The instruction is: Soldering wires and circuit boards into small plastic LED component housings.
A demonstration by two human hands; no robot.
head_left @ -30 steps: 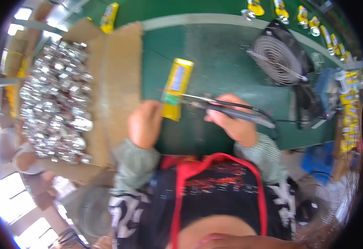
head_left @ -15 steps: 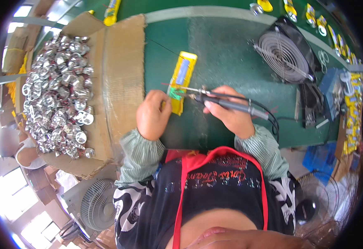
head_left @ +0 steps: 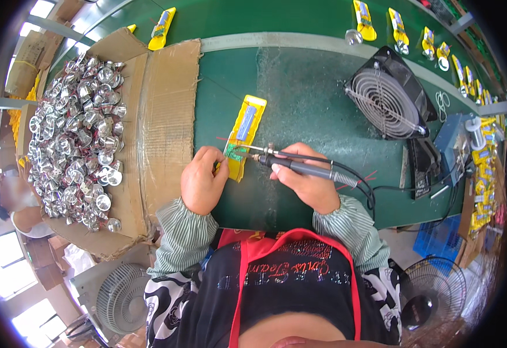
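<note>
On the green mat lies a long yellow plastic casing (head_left: 257, 107), slightly tilted, with a blue battery cell (head_left: 246, 123) and a small green circuit board (head_left: 234, 152) in it. Grey-handled, the soldering iron (head_left: 314, 169) is gripped in my right hand (head_left: 314, 187). Its tip is over the green board, along with a thin metal tube fixed above the handle. My left hand (head_left: 203, 181) is closed at the board's left edge, thumb and forefinger pinched together. What they pinch is too small to make out. Short red wire ends stick out beside the board.
An open cardboard box (head_left: 169, 116) full of shiny reflector cups (head_left: 79, 139) stands left. Right are a black fan with a wire guard (head_left: 384, 104), a solder spool (head_left: 475, 134) and cables. More yellow casings (head_left: 364, 20) lie along the far green surface; several are stacked right.
The whole view has shifted, so the bench sits lower in the picture. Both hands stay at the green board, the iron still in my right hand.
</note>
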